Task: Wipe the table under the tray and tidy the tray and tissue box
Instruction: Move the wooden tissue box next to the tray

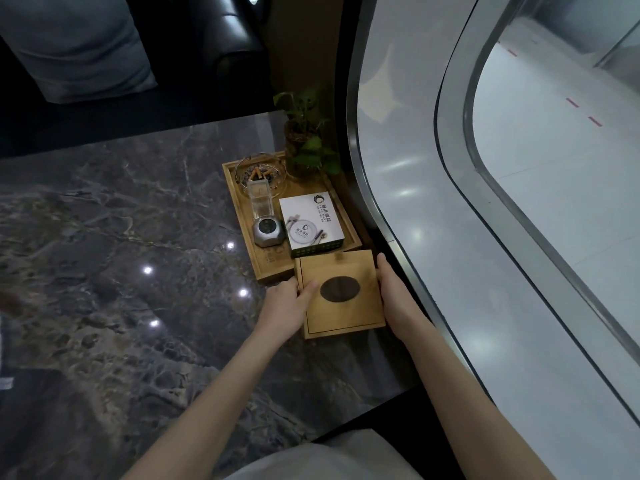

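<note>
Pale cloth [311,459] fills the bottom edge, and two bare forearms reach out from it over a dark marble table [121,237] with bright ceiling lights mirrored in it. Black seats stand beyond; a curved window [519,168] runs along the right. Both hands clasp a wooden tissue box [341,294] between them: the left hand [285,306] presses its left side with the thumb on the lid, the right hand [394,296] lies flat against its right side. Its far edge touches the near corner of the wooden tray [273,268], which holds an ashtray [260,174], plant [306,143] and white box [310,221].
</note>
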Available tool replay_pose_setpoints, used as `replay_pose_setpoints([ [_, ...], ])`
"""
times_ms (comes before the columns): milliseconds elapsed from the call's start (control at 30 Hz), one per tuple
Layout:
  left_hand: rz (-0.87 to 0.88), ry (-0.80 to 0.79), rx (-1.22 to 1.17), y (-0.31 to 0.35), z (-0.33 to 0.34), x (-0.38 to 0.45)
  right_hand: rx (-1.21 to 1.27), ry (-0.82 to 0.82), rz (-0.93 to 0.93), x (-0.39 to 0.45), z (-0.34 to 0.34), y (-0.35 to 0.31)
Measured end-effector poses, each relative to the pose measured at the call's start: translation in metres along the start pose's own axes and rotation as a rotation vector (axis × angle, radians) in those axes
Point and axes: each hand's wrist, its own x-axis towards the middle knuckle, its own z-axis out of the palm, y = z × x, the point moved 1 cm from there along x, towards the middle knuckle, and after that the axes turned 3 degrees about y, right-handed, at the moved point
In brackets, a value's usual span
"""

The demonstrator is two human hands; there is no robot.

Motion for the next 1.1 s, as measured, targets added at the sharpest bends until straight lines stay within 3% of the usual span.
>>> replay_pose_setpoints([
  [600, -0.074, -0.004, -0.029, -0.011, 0.005, 0.002, -0.083, -0.034, -0.021, -0.004, 0.001, -0.003],
  [667, -0.032, 0.002, 0.048, -0.012, 0.005, 0.000, -0.244, -0.025, -0.167, -0.012, 0.003, -0.005],
  [800, 0.153, 0.069, 0.248, -0.016, 0.009, -0.020, -0.650, 0.050, -0.721, -0.031, 0.003, 0.001],
  [867, 0.243, 0.049, 0.344, -0.016, 0.012, -0.033, -0.924, 0.072, -0.912, -0.031, 0.000, 0.011],
  [967, 0.280, -0.023, 0.508, -0.021, 0.019, -0.044, -1.169, 0.065, -0.931, -0.031, -0.005, 0.025],
  [1100, 0.345, 0.058, 0.690, -0.029, 0.024, -0.043, -1.283, 0.026, -0.959, -0.035, -0.006, 0.039],
])
